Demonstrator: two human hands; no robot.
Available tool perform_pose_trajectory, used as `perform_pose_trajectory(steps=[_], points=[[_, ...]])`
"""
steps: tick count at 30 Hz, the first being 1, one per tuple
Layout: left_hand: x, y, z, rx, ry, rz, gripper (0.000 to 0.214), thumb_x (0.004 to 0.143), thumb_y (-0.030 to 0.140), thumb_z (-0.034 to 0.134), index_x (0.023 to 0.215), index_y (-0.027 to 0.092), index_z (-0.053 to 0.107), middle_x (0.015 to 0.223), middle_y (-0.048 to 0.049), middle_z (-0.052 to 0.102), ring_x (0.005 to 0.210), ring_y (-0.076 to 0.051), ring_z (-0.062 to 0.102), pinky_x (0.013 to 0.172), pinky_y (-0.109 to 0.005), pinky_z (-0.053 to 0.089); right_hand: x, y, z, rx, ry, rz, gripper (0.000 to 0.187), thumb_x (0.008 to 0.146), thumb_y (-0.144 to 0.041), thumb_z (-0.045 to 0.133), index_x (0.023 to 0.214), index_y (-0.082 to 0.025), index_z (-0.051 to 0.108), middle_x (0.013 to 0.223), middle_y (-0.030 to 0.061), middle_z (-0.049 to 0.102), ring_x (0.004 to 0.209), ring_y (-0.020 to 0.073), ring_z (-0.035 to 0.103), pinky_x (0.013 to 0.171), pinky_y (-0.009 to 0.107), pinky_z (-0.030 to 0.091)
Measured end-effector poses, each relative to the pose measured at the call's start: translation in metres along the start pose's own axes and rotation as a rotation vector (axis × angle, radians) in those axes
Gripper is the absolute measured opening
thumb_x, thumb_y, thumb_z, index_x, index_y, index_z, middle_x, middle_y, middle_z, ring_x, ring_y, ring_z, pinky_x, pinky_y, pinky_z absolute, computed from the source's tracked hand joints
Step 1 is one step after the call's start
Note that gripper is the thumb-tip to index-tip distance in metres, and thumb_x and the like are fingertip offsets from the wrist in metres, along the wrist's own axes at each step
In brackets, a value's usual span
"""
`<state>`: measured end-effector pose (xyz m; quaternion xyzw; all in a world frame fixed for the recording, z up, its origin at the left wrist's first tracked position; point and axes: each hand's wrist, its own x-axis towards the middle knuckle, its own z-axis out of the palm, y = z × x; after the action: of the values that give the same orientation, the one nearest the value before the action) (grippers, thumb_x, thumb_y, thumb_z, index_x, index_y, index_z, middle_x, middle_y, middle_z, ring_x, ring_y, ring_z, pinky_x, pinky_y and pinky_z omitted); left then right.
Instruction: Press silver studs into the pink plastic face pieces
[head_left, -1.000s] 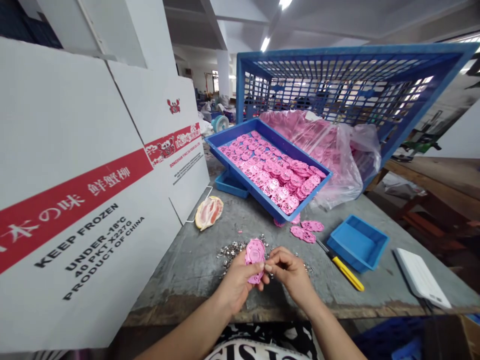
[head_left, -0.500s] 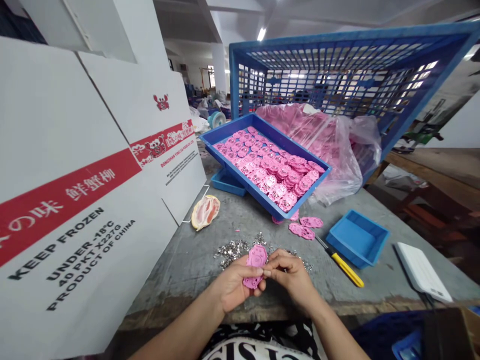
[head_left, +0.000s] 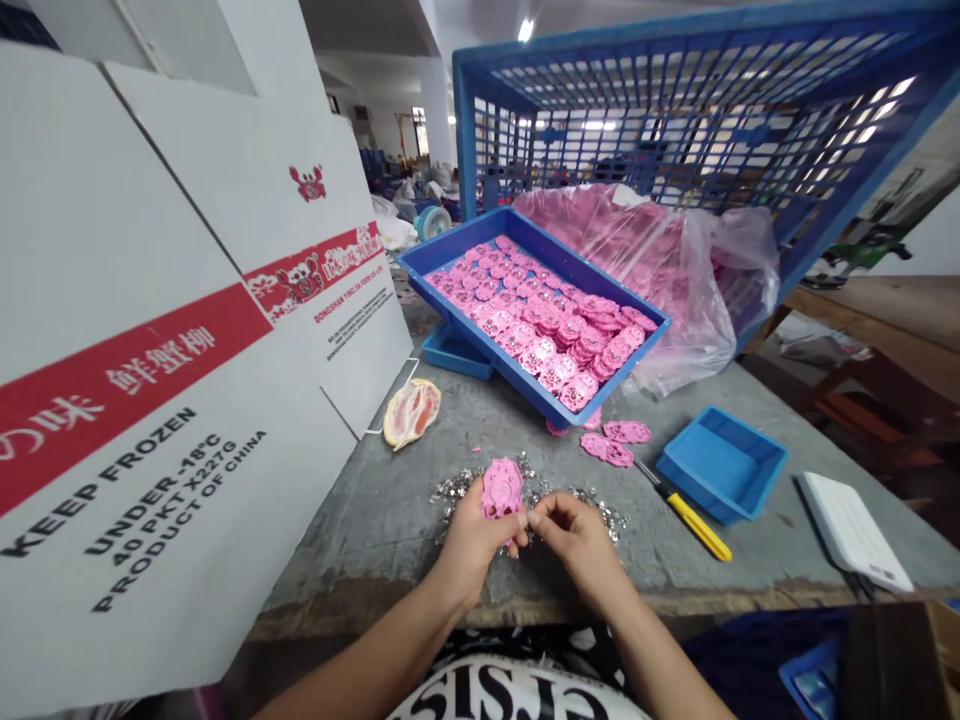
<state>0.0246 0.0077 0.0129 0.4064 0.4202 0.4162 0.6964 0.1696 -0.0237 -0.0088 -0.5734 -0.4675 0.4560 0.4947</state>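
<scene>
My left hand (head_left: 474,540) grips a pink plastic piece (head_left: 502,486) with a moulded character shape, thumb across its lower part. Close beside it, my right hand (head_left: 576,537) has thumb and forefinger pinched together at the piece's right edge. Whatever those fingertips hold is too small to make out. Under and around both hands lie many small shiny metal parts (head_left: 600,508) on the grey table. Beyond them a blue tray (head_left: 517,378) sits tilted, full of similar pink pieces (head_left: 540,352). A few loose pink pieces (head_left: 609,450) lie by its near corner.
A white carton (head_left: 172,440) stands along the left. Behind the tray are a large blue crate (head_left: 464,140) and a clear bag (head_left: 709,345) of pink pieces. To the right lie a yellow-handled screwdriver (head_left: 699,526), a small blue bin (head_left: 712,465) and a white device (head_left: 851,530).
The pink piece has turned and moved slightly up and left in my left hand. My right hand stays pinched close to it. The camera view has shifted a little.
</scene>
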Motion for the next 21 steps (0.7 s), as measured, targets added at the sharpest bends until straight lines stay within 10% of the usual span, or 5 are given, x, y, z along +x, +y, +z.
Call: perform_pose_trajectory(steps=[5,13,21], points=[[0.001,0.000,0.008,-0.178,-0.024,0.023,0.047,0.072,0.041,0.084,0.101,0.016,0.057,0.080,-0.0025,0.069,0.061,-0.014,0.064,0.051,-0.024,0.046,-0.001,-0.012,-0.006,0.163,0.121,0.007,0.028,0.072,-0.046,0.077,0.067,-0.021,0.066,0.072,0.0002,0.062,0.070,0.0155,0.055,0.070,0.030,0.043],[0.005,-0.002,0.006,-0.456,-0.096,-0.131,0.053,0.105,0.052,0.031,0.114,0.012,0.064,0.099,-0.0147,0.075,0.093,-0.024,0.072,0.071,-0.031,0.056,-0.005,-0.014,-0.004,0.178,0.178,-0.052,0.029,0.072,-0.045,0.082,0.068,-0.019,0.070,0.115,0.0075,0.060,0.109,0.0242,0.062,0.104,0.046,0.048],[0.002,-0.007,0.010,-0.547,-0.100,-0.076,0.047,0.101,0.053,0.046,0.116,0.013,0.065,0.116,-0.0149,0.072,0.115,-0.028,0.066,0.091,-0.039,0.056,-0.003,-0.008,0.007,0.146,0.199,-0.066,0.027,0.073,-0.044,0.081,0.068,-0.020,0.070,0.114,0.0095,0.065,0.117,0.0288,0.060,0.097,0.048,0.052]])
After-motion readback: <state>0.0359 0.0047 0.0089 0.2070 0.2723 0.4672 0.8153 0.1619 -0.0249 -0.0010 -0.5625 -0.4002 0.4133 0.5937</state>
